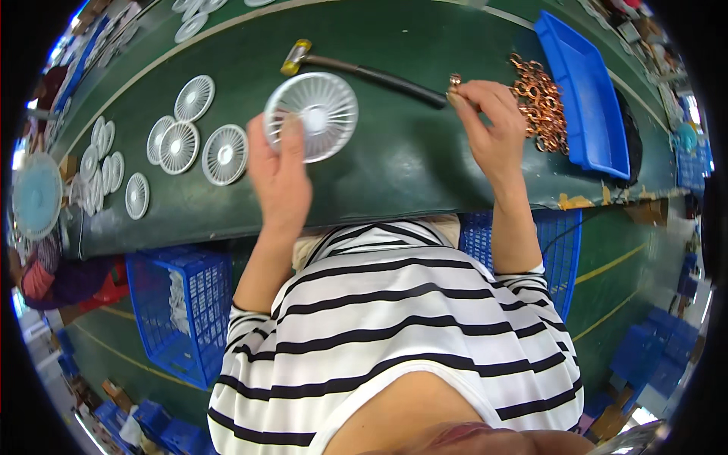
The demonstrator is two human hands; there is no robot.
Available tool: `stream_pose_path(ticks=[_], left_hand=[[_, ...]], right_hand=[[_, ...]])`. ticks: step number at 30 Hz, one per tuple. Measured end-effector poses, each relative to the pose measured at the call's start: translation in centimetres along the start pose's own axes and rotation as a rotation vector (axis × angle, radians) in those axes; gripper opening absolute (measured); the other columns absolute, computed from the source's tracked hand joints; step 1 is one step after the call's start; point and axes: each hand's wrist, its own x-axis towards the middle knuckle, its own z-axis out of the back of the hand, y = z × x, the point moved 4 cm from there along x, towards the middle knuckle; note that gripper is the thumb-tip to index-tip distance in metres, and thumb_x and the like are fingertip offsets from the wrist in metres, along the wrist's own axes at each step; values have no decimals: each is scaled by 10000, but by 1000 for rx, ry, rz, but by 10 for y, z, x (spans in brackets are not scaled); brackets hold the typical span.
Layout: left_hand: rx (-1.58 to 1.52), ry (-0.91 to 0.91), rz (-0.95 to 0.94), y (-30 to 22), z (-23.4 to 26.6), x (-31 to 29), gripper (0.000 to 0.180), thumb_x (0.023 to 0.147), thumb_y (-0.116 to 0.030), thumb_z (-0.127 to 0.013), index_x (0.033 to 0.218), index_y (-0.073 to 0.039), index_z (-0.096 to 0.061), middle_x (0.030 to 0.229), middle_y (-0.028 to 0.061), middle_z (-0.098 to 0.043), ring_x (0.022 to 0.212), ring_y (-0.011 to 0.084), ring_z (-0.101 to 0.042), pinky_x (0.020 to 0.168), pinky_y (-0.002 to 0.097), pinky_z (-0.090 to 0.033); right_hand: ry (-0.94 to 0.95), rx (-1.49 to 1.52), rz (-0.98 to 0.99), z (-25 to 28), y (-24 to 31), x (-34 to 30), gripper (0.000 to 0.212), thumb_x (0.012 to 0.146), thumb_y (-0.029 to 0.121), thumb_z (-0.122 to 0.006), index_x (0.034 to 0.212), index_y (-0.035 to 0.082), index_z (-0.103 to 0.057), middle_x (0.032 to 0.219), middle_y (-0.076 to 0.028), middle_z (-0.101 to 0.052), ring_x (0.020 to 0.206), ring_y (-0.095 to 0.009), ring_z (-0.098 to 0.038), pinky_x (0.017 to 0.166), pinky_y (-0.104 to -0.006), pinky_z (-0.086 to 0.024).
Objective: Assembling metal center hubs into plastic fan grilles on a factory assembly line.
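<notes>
Disc (pixel 318 117) in left hand (pixel 280 167), ring (pixel 455 79) in right hand (pixel 497 125)

Clock from frame centre. Left hand (pixel 280 178), 10 o'clock: grips white slotted disc (pixel 327 106), thumb on top; disc raised toward 11. Right hand (pixel 499 129), 2 o'clock: pinches small copper-coloured ring (pixel 454 79) at fingertips. Hammer (pixel 364 72), yellow-ended head, lies at 12, handle end near right hand. Ring pile (pixel 540 106) beyond at 2, beside blue tray (pixel 588 106). Loose white discs (pixel 179 148), 10 o'clock, on green bench (pixel 387 178). Blue crate (pixel 208 303), 8 o'clock, below bench.
</notes>
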Motion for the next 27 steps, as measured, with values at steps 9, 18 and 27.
stream_pose_path(ticks=[9, 18, 27], left_hand=[[-224, 215, 142, -10, -39, -17, 282, 1027, -248, -416, 1140, -6, -506, 985, 33, -559, 872, 72, -493, 784, 226, -437], [-329, 246, 120, -6, -44, -28, 237, 944, -46, -480, 1146, 13, -372, 990, 98, -587, 831, 86, -551, 712, 241, -479], [-430, 236, 216, 11, -50, -33, 318, 903, 6, -531, 1159, 9, -342, 1130, 144, -546, 1037, 159, -563, 883, 311, -498]], right_hand=[[-40, 119, 402, -22, 76, -6, 259, 615, 26, -790, 839, 74, -670, 792, -23, -619, 704, -218, -590, 582, -302, -485], [135, 54, 144, -45, 84, -12, 128, 729, 11, -695, 821, 46, -614, 806, -72, -622, 725, -259, -581, 618, -340, -463], [68, 97, -73, -58, 74, -29, 138, 776, 77, -683, 884, 54, -601, 805, -81, -585, 728, -288, -547, 647, -387, -452]])
